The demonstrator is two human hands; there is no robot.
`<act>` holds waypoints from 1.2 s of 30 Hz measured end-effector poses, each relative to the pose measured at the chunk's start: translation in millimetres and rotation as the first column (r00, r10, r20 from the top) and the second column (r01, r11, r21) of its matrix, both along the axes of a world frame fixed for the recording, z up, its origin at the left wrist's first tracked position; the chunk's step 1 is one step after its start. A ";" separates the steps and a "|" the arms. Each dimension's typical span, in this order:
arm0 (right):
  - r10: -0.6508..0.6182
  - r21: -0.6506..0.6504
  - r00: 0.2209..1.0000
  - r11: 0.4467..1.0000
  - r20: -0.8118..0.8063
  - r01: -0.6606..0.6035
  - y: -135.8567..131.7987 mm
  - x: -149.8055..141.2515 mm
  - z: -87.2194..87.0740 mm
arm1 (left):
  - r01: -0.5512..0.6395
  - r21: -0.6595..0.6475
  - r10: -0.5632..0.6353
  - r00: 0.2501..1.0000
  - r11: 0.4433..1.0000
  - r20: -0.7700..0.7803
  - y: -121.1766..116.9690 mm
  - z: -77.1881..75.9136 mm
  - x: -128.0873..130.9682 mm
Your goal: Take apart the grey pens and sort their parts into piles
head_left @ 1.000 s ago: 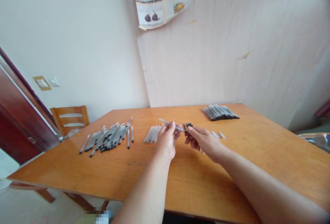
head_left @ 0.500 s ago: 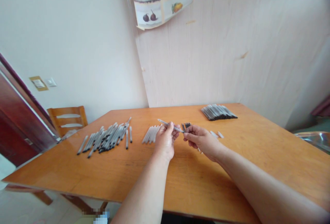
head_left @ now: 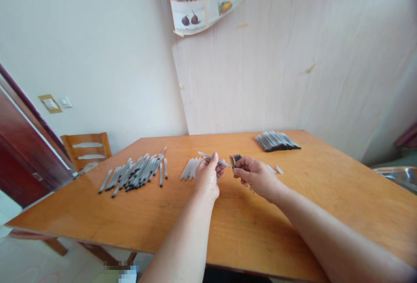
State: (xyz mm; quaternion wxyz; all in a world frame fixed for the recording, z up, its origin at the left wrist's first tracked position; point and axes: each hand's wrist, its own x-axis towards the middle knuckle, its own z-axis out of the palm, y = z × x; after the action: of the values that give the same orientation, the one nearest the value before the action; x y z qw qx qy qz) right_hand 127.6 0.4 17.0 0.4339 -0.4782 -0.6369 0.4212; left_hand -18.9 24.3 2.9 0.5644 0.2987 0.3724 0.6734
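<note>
My left hand [head_left: 210, 175] is closed round a translucent pen barrel [head_left: 203, 155], which slants down to the right across the fingers. Close to the barrel's right end, my right hand [head_left: 252, 175] is pinched; whatever is between its fingertips is too small to make out. Behind my left hand lies a row of whitish pen barrels [head_left: 189, 168], partly hidden by it. Several short black pen parts [head_left: 237, 158] lie just beyond my right fingertips. Small white pieces [head_left: 279, 169] are on the table past my right hand, some of them partly covered by it.
A loose heap of black-ended pens [head_left: 138, 173] lies on the left of the wooden table [head_left: 260, 235]. At the back right is a neat stack of similar pens [head_left: 276, 141]. A wooden chair [head_left: 86, 149] stands beyond the left edge, and a wall rises behind the table.
My right fingertips have drawn slightly away from the barrel's right end, so a small gap shows there. My left hand still holds the barrel. The view has shifted a little.
</note>
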 end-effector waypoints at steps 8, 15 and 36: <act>0.045 -0.005 0.998 0.999 0.055 -0.045 4.7 7.2 -0.3 | -0.069 -0.069 0.071 0.997 0.995 0.037 5.6 -1.7 -7.7; 0.069 0.010 0.992 0.997 0.103 -0.070 10.9 18.0 -6.7 | -0.113 -0.100 0.119 0.991 0.989 0.063 10.3 -3.5 -14.2; -0.146 0.137 0.531 0.989 0.835 0.057 29.9 57.7 -2.0 | -0.133 -0.096 0.135 0.991 0.986 0.019 14.6 -3.9 -18.3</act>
State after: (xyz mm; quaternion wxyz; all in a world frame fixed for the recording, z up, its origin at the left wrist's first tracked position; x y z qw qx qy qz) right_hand 185.3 30.3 15.0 0.1194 -0.6371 -0.7569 0.0835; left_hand -37.1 39.0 -1.0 0.5361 0.2376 0.4160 0.6951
